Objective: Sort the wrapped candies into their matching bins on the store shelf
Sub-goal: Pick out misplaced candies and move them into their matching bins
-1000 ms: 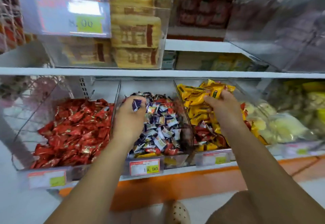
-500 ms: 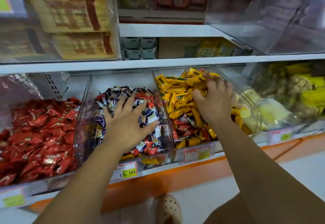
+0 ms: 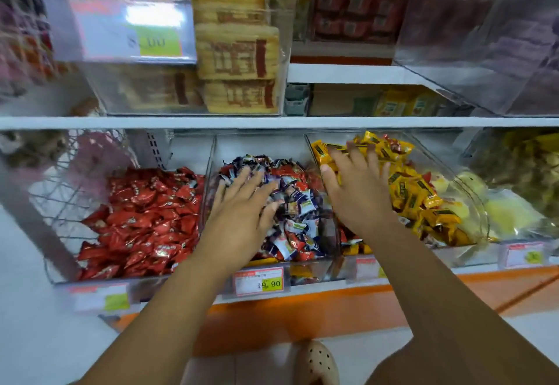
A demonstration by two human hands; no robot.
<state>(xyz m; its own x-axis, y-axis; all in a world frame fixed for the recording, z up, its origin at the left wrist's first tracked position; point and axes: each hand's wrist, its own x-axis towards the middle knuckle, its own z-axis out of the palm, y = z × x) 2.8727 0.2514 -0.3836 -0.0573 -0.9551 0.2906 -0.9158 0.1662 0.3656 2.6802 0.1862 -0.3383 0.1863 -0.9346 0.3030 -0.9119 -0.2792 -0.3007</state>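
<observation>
The shelf [image 3: 272, 122] above carries stacked biscuit packs [image 3: 239, 51]. A price tag [image 3: 261, 281] fronts the middle bin [image 3: 311, 272]. Bins are clear rigid plastic and the wrappers are glossy, crinkled film.

- Left bin [image 3: 121, 278]: red candies [image 3: 142, 218].
- Middle bin: blue-white candies [image 3: 299, 203] mixed with red ones.
- Right bin [image 3: 481, 218]: yellow candies [image 3: 417, 197].

The left hand [image 3: 242, 203] lies on the middle pile with its fingers straight and spread. The right hand [image 3: 360, 191] lies likewise on the yellow pile.

1. Left hand [image 3: 242, 206] flat, fingers spread, on blue-white candies [image 3: 298, 209] in middle bin [image 3: 260, 145].
2. Right hand [image 3: 360, 194] flat, fingers spread, on yellow candies [image 3: 417, 197] just right.
3. Red candies [image 3: 145, 218] heaped left, untouched.
4. Price tag [image 3: 261, 281] below middle bin reads 19.90.
5. Wafer packs [image 3: 239, 51] above, blurred.
</observation>
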